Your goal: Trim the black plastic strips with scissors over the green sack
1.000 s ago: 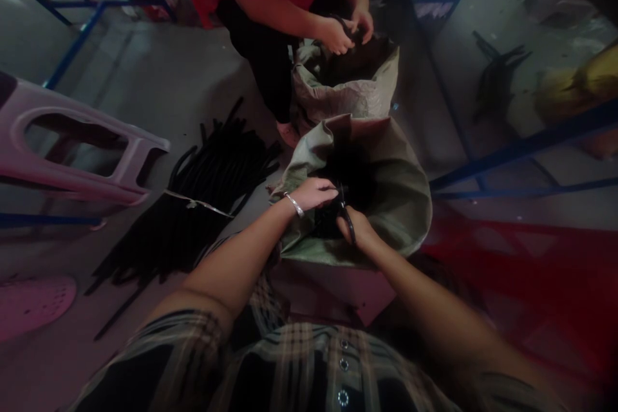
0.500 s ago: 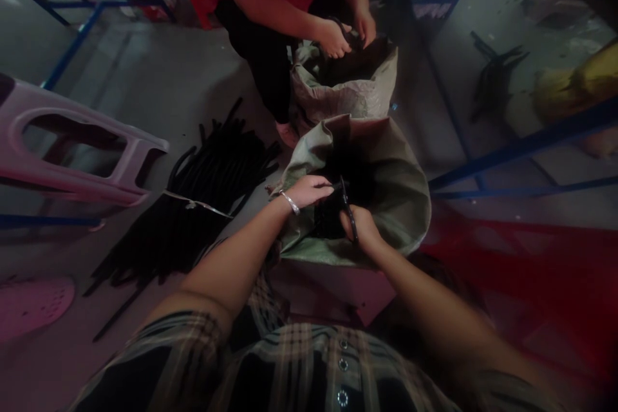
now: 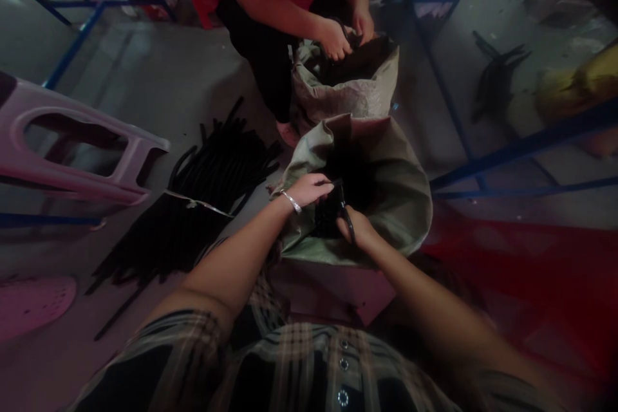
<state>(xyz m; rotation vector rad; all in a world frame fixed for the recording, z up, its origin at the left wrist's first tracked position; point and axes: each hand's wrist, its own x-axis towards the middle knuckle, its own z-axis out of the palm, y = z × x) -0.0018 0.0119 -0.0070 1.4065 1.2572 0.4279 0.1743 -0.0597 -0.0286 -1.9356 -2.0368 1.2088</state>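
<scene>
Over the mouth of the green woven sack [image 3: 403, 193]: left hand [image 3: 309, 190] and right hand [image 3: 358, 230] on the black tubing bundle [image 3: 329, 214]
Left hand: fingers held together and extended across the top of the bundle; whether they pinch it cannot be determined. A metal bangle [image 3: 292, 202] sits at the wrist. Right hand: fingers curled around a black loop [image 3: 348, 225] at the bundle's near side. Bundle position: at the sack's near edge, with further dark material inside. Floor, left of the sack: a loose tubing pile [image 3: 217, 170], with a pink plastic stool [image 3: 72, 148] on its side beyond it. Ahead: a co-worker's hands [image 3: 345, 32] work dark strands at the mouth of a second woven sack [image 3: 347, 93]
</scene>
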